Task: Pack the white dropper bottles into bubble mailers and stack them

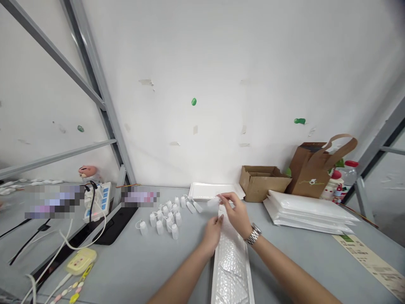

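A long strip of bubble wrap (232, 266) lies on the grey table, running away from me. My right hand (236, 213), with a metal watch on its wrist, pinches a small white squeeze bottle (213, 202) above the strip's far end. My left hand (212, 233) is closed on the strip's far left corner. Several more small white bottles (164, 217) stand and lie in a cluster to the left of my hands.
A white tray (213, 191) and an open cardboard box (262, 181) sit by the wall. A brown paper bag (313, 169) and a stack of white foam sheets (310, 211) are at the right. A power strip (98, 200), cables and a yellow device (80, 260) lie at the left.
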`<state>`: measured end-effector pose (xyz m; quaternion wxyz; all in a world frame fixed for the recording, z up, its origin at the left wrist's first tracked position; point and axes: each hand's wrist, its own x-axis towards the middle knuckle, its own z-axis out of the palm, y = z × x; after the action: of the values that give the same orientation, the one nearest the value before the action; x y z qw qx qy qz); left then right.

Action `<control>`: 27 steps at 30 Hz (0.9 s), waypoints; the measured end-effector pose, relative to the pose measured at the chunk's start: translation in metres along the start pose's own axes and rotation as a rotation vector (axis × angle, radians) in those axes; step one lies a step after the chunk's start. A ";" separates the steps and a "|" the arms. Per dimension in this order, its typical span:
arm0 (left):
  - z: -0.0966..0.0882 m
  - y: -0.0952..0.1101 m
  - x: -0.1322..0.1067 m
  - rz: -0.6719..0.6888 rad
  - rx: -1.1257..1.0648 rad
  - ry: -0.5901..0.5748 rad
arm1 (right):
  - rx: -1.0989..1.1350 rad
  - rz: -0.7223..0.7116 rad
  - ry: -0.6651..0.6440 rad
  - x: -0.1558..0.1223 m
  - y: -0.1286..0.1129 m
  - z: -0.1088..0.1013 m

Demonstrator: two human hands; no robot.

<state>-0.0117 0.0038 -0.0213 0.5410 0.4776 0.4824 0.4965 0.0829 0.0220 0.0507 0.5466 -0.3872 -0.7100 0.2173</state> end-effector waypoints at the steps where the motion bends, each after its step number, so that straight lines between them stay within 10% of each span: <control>1: 0.002 0.002 -0.002 0.006 -0.003 -0.001 | -0.042 0.007 0.039 -0.008 0.009 -0.015; 8: 0.013 0.007 -0.013 -0.006 -0.047 -0.079 | -0.121 0.130 0.102 -0.034 0.040 -0.063; 17: 0.013 0.015 -0.019 -0.011 -0.016 -0.095 | 0.163 0.552 -0.069 -0.032 0.040 -0.048; 24: 0.009 0.014 -0.021 -0.012 -0.045 -0.013 | -0.106 0.332 -0.196 -0.049 0.031 -0.031; 27: 0.006 0.017 -0.019 -0.057 -0.102 0.008 | -0.165 0.217 -0.038 -0.044 0.031 -0.038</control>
<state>-0.0078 -0.0149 -0.0028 0.5767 0.4335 0.4718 0.5069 0.1330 0.0017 0.0133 0.4728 -0.5009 -0.6897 0.2233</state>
